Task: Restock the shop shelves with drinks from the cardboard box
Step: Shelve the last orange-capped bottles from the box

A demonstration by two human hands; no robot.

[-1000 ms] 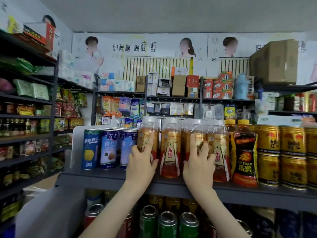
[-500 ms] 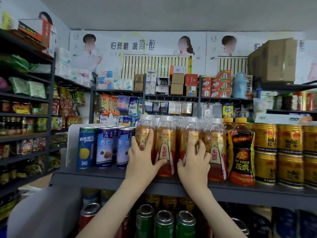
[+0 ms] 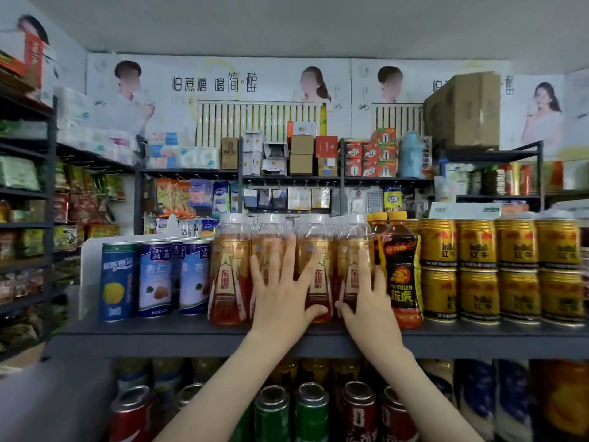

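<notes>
Several amber drink bottles (image 3: 228, 275) with white caps and gold labels stand in a row on the dark grey shelf (image 3: 159, 333). My left hand (image 3: 280, 291) lies flat with spread fingers against the second and third bottles, its thumb at the third bottle's base. My right hand (image 3: 366, 301) presses with straight fingers on the rightmost amber bottle, right beside a black Hi-Tiger bottle (image 3: 401, 275). Neither hand grips anything.
Blue cans (image 3: 156, 275) stand left of the bottles and stacked gold Red Bull cans (image 3: 478, 269) right of them. Green and red cans (image 3: 310, 409) fill the shelf below. A large cardboard box (image 3: 465, 113) sits high on the right rack. Stocked racks line the left wall.
Both hands have slid right along the row of amber bottles: the left from the first two bottles to the second and third, the right to the last bottle by the Hi-Tiger.
</notes>
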